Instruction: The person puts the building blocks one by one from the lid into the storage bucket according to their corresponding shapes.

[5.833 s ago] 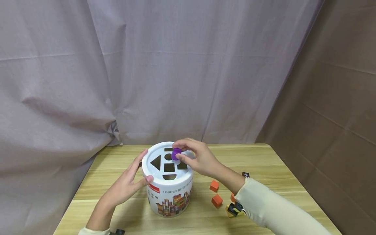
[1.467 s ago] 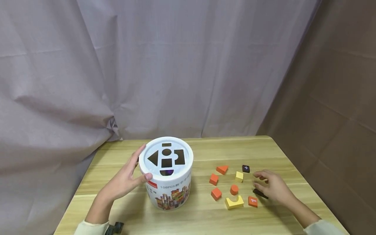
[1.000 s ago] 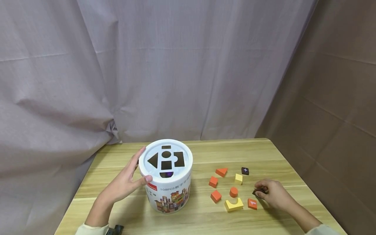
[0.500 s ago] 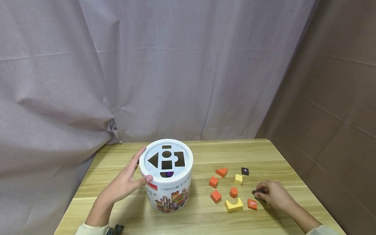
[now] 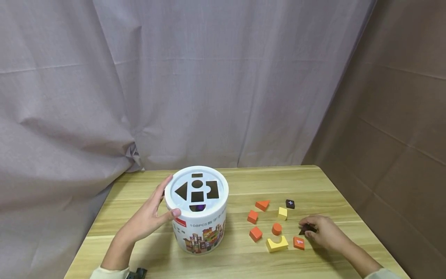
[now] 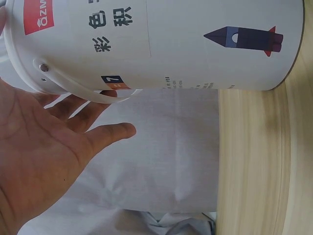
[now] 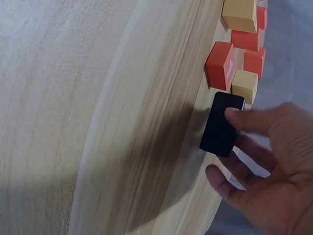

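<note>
A round white bucket with a shape-sorting lid stands left of centre, purple showing through its front slot. My left hand rests against the rim, thumb in front, the other fingers extended along the far side. In the left wrist view, the left hand is beside the bucket's white handle. My right hand pinches a black rectangular block between thumb and fingers. It is tilted, close over the table; whether it touches the wood I cannot tell.
Left of the right hand lie an orange numbered block, a yellow arch block, an orange cylinder, a yellow block, a black plus-sign block, an orange triangle and orange cubes. Grey curtain hangs behind the table.
Earlier the right hand held a purple block at the lid. It has since moved right and taken hold of the black block, turning it in its fingers. The left hand has stayed at the bucket.
</note>
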Demonstrator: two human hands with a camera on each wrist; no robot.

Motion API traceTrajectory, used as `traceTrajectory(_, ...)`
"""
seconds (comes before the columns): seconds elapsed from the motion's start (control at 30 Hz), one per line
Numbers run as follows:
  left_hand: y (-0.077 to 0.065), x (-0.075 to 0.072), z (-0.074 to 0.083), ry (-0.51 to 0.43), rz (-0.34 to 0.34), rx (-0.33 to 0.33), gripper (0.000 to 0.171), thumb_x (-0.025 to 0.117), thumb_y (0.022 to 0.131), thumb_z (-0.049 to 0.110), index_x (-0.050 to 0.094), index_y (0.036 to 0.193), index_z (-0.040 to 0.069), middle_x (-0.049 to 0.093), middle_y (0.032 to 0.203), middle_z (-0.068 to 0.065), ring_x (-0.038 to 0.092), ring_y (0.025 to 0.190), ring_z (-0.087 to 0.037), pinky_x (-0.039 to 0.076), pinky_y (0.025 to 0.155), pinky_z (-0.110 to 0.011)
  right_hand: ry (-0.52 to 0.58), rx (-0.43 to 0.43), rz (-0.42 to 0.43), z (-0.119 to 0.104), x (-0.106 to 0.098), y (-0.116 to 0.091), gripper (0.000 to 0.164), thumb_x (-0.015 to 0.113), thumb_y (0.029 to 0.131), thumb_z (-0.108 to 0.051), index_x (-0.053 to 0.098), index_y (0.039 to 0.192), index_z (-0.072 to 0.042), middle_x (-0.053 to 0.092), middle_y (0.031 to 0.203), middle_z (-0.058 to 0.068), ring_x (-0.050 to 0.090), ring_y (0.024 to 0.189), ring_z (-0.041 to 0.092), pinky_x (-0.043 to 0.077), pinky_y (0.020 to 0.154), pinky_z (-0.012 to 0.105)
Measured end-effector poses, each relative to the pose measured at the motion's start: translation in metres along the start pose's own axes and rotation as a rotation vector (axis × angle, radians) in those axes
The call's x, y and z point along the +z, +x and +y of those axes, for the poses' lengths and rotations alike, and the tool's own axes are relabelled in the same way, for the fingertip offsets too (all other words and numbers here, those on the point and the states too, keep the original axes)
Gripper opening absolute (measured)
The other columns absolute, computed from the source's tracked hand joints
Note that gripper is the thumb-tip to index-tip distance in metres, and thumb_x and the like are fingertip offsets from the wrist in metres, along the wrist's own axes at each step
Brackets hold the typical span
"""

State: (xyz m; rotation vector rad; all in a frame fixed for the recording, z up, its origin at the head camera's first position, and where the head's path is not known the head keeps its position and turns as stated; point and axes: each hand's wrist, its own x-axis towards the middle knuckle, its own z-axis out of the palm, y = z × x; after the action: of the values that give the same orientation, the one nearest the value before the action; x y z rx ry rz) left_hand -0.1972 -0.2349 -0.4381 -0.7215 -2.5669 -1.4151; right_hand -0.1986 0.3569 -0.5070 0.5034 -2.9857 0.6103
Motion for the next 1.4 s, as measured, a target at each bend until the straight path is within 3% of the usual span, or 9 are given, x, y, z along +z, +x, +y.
traceTrajectory(0.13,-0.001,0.0,0.0,-0.002,-0.001,0.001,0.11,0.084,0.098,0.034,0.009,0.179,0.038,0.021,0.183,-0.023,0.032,0.163,-0.056,0.029,0.121,-0.089,-0.02,0.044,0.035,-0.004,0.001,0.0,0.04,0.092,0.09,-0.02,0.079,0.124,-0.003,0.076,0.114,0.007,0.073,0.098,0.023,0.065,0.077,0.036)
traceTrajectory(0.27,-0.001,0.0,0.0,-0.005,-0.001,0.001,0.11,0.084,0.098,0.034,0.009,0.179,0.038,0.023,0.183,-0.023,0.034,0.162,-0.056,0.029,0.121,-0.089,-0.089,0.128,0.077,-0.004,0.004,0.0,0.05,0.093,0.09,-0.037,0.077,0.122,-0.002,0.07,0.104,0.007,0.064,0.087,0.018,0.052,0.065,0.03)
traceTrajectory(0.4,-0.001,0.0,-0.001,-0.004,0.001,0.006,0.11,0.084,0.098,0.034,0.009,0.179,0.037,0.024,0.183,-0.023,0.036,0.161,-0.056,0.03,0.121,-0.089,-0.108,0.157,0.085,-0.004,0.003,0.001,0.049,0.094,0.089,-0.036,0.076,0.119,-0.002,0.065,0.092,0.001,0.055,0.078,0.013,0.046,0.062,0.027)
traceTrajectory(0.53,0.0,0.0,-0.001,-0.003,0.002,0.011,0.11,0.084,0.098,0.033,0.01,0.179,0.037,0.024,0.183,-0.022,0.036,0.161,-0.056,0.03,0.121,-0.088,-0.092,0.138,0.099,-0.005,0.0,0.001,0.049,0.097,0.085,-0.031,0.076,0.118,-0.002,0.068,0.093,0.003,0.061,0.081,0.015,0.052,0.065,0.03)
traceTrajectory(0.73,0.0,-0.001,0.0,0.002,0.005,0.011,0.11,0.084,0.097,0.034,0.01,0.179,0.037,0.022,0.183,-0.022,0.036,0.16,-0.057,0.03,0.12,-0.089,-0.025,0.123,0.117,-0.008,-0.003,0.0,0.052,0.1,0.08,-0.021,0.075,0.122,-0.002,0.068,0.106,0.013,0.074,0.094,0.028,0.064,0.07,0.038)
traceTrajectory(0.97,0.0,-0.001,0.0,-0.001,0.004,0.004,0.11,0.084,0.098,0.033,0.01,0.179,0.037,0.022,0.183,-0.022,0.036,0.161,-0.057,0.031,0.121,-0.088,-0.032,0.002,0.217,-0.015,-0.004,0.002,0.051,0.101,0.075,-0.011,0.075,0.119,-0.005,0.068,0.105,0.011,0.073,0.093,0.029,0.062,0.068,0.028)
traceTrajectory(1.17,0.0,0.001,-0.002,0.009,0.006,0.007,0.11,0.084,0.098,0.034,0.01,0.179,0.037,0.024,0.182,-0.024,0.042,0.157,-0.058,0.034,0.119,-0.089,-0.01,-0.07,0.298,-0.03,-0.008,0.005,0.056,0.1,0.073,-0.002,0.075,0.123,-0.003,0.07,0.11,0.01,0.074,0.096,0.033,0.066,0.067,0.033)
traceTrajectory(1.4,-0.001,0.001,-0.001,-0.001,0.004,0.005,0.109,0.084,0.098,0.033,0.01,0.178,0.039,0.022,0.183,-0.023,0.038,0.159,-0.058,0.032,0.12,-0.089,0.028,-0.171,0.38,-0.052,-0.016,0.011,0.06,0.102,0.069,0.001,0.077,0.121,-0.011,0.071,0.11,0.001,0.065,0.095,0.002,0.063,0.065,0.026)
